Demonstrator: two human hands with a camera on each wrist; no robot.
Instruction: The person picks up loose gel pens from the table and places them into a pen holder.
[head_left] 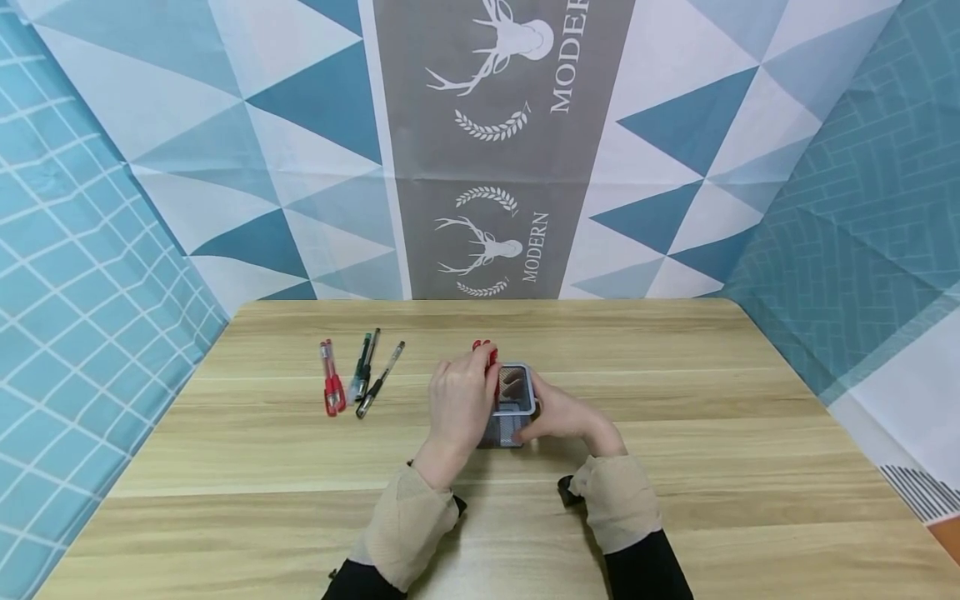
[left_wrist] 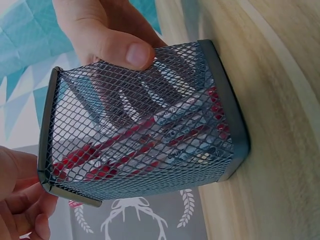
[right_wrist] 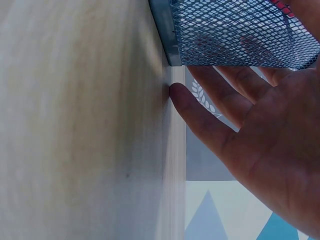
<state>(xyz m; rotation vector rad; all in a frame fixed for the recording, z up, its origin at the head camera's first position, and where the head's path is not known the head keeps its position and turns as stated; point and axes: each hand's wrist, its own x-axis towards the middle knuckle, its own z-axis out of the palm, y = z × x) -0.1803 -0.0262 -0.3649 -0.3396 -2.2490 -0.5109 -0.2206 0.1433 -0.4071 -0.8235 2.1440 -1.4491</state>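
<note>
A mesh pen holder (head_left: 512, 427) stands on the table, its top facing up. My right hand (head_left: 558, 410) holds it from the right; the left wrist view shows the thumb (left_wrist: 137, 54) pressed on the mesh side. My left hand (head_left: 463, 398) is at the holder's left rim, fingers curled around red pens (head_left: 493, 358) whose ends show past the fingers. Through the mesh, several red pens (left_wrist: 125, 132) lie slanted inside the holder (left_wrist: 150, 185). The left fingers (left_wrist: 25, 212) are just outside the rim, and their exact contact with the pens is partly hidden.
To the left on the wooden table (head_left: 675, 367) lie two red pens (head_left: 331, 383), a dark green pen (head_left: 363, 367) beside a black one, and another black pen (head_left: 381, 379) set at an angle. A patterned cloth (head_left: 300, 150) hangs behind the table.
</note>
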